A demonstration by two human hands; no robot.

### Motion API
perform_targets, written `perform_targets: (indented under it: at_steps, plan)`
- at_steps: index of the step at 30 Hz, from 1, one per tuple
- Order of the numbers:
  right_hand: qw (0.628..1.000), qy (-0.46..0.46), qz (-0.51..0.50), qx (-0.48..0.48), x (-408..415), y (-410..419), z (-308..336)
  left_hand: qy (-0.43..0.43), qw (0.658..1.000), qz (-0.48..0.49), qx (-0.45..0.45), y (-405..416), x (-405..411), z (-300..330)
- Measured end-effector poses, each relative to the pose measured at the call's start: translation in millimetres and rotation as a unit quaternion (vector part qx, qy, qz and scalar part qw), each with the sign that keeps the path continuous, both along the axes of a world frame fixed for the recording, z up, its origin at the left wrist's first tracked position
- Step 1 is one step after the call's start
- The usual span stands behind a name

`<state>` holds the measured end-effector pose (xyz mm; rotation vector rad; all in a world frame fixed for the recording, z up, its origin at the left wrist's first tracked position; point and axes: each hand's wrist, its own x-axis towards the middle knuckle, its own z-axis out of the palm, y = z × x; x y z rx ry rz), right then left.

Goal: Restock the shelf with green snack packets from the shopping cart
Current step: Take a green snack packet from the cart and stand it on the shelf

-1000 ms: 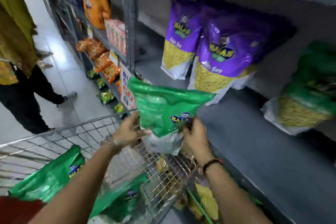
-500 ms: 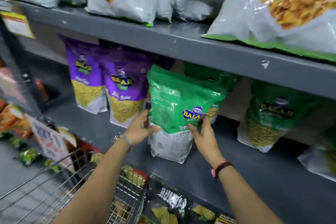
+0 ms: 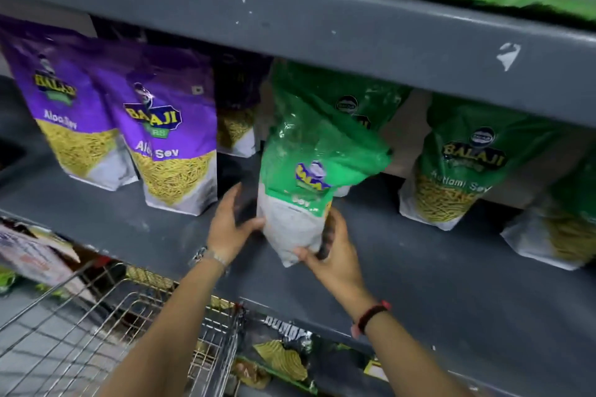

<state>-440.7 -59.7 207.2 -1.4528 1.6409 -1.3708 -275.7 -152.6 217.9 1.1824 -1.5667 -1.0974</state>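
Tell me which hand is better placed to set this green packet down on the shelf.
Probably right. The right hand grips the green packet at its bottom end, fingers curled round it; the left hand only touches its side.

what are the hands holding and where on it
A green snack packet: the right hand grips its white bottom end, the left hand touches its lower left side.

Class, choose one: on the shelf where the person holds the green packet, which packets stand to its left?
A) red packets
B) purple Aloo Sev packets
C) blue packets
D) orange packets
B: the purple Aloo Sev packets stand left of the held green packet on the same grey shelf, while other green packets stand to its right.
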Motion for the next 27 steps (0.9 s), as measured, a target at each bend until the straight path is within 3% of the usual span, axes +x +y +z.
perform_targets:
  at_steps: [2, 5, 7, 11, 16, 20, 23, 25, 27]
  plan:
    - [0.999, 0.04, -0.027, -0.017, 5, 10, -6, 0.0, 0.998, 0.053, -0.034, 9, -1, -6]
    - [0.997, 0.038, -0.058, -0.024, -3, 9, -3, 0.093, 0.995, 0.019, -0.018, 28, 0, -10]
    - [1.0, 0.003, -0.011, 0.016, -9, -1, 2, 0.145, 0.989, -0.024, 0.005, 33, 3, -11]
    - [0.997, 0.003, 0.078, 0.027, 4, -8, 4, 0.072, 0.987, -0.14, 0.013, 31, 1, -15]
    - [0.998, 0.034, -0.021, -0.057, 7, 19, -9, 0.01, 0.979, -0.188, 0.074, -2, 3, -17]
    - [0.996, 0.024, -0.083, -0.028, -21, 11, 1, 0.06, 0.98, -0.162, 0.098, -15, 9, -24]
    - [0.996, 0.028, 0.03, 0.076, -40, -13, 13, 0.087, 0.987, -0.119, 0.068, -11, 5, -28]
    - [0.99, 0.019, 0.099, 0.101, -39, -28, 17, 0.072, 0.992, -0.1, 0.037, -10, 3, -31]
    - [0.989, -0.008, 0.104, 0.105, -31, -37, 14, 0.07, 0.993, -0.091, 0.022, -10, 2, -34]
